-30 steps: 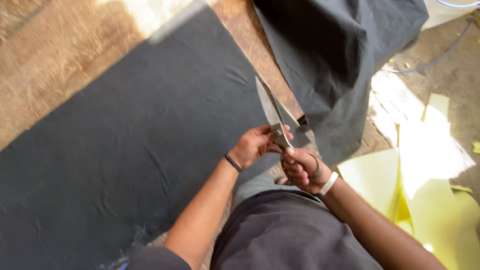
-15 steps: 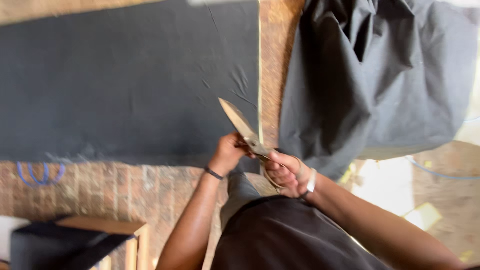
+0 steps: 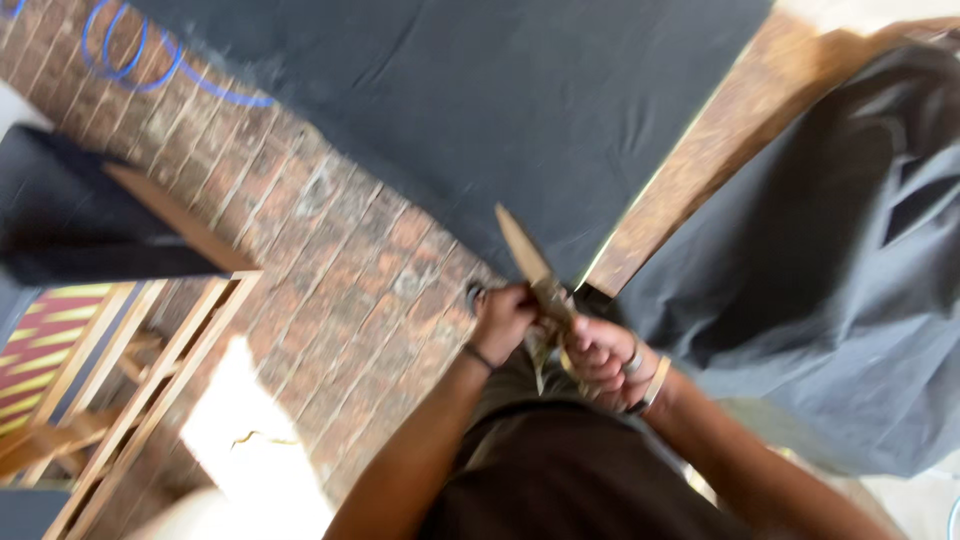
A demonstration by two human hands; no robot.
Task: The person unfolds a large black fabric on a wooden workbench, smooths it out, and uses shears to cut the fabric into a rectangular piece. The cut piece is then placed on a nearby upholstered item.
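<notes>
— Where the two hands meet, close to the body, what do they hold?

— Big scissors [image 3: 530, 268]. The right hand [image 3: 600, 358] has its fingers curled tight on the handles, and the left hand [image 3: 502, 318] is closed on them just beside it. The blades point up and away.

— And past them?

— A brick floor [image 3: 340, 250], then a flat black cloth [image 3: 480, 110] — plus a grey cloth [image 3: 830, 290] bunched at the right. A wooden frame [image 3: 150, 380] sits far left.
</notes>
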